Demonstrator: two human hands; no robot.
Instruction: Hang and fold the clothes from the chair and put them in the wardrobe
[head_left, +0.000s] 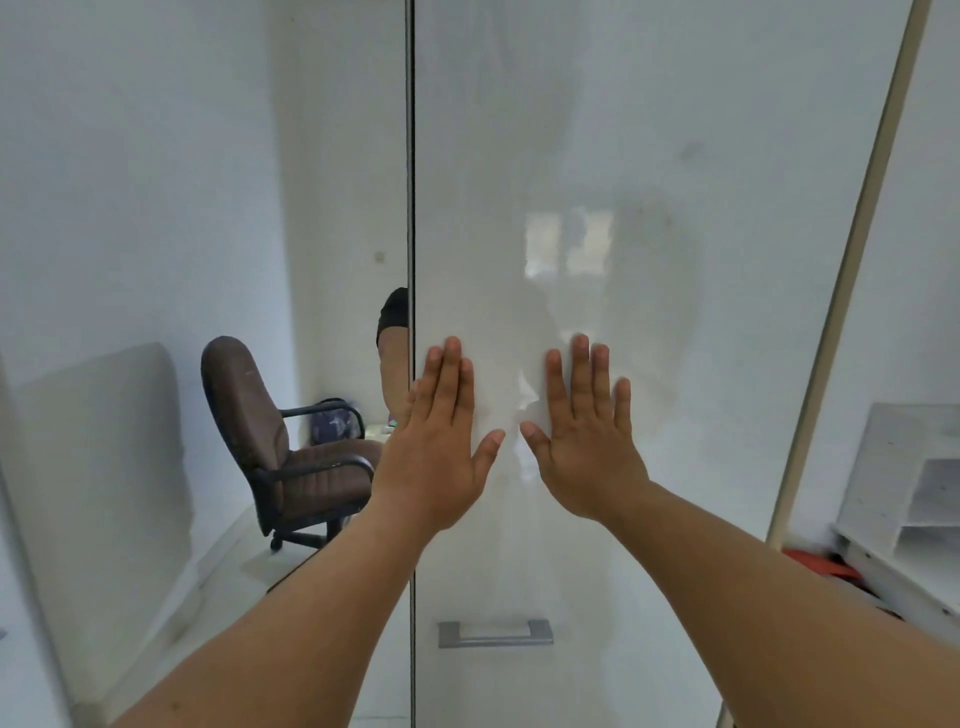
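Both my hands press flat on the glossy white wardrobe door (649, 182), fingers straight and spread. My left hand (436, 447) lies by the door's left edge, and my right hand (587, 441) sits a thumb's width to its right. A grey bar handle (495, 633) is mounted lower on the same door. The brown office chair (270, 441) with black armrests appears as a reflection in the mirrored panel (156, 208) on the left. Its seat shows bare padding. No clothes are in view.
A dark patterned bag (335, 423) shows behind the chair in the reflection. A beige frame strip (852, 270) runs along the door's right side. Beyond it stands a white shelf unit (914, 499), with something red-orange (821, 564) below.
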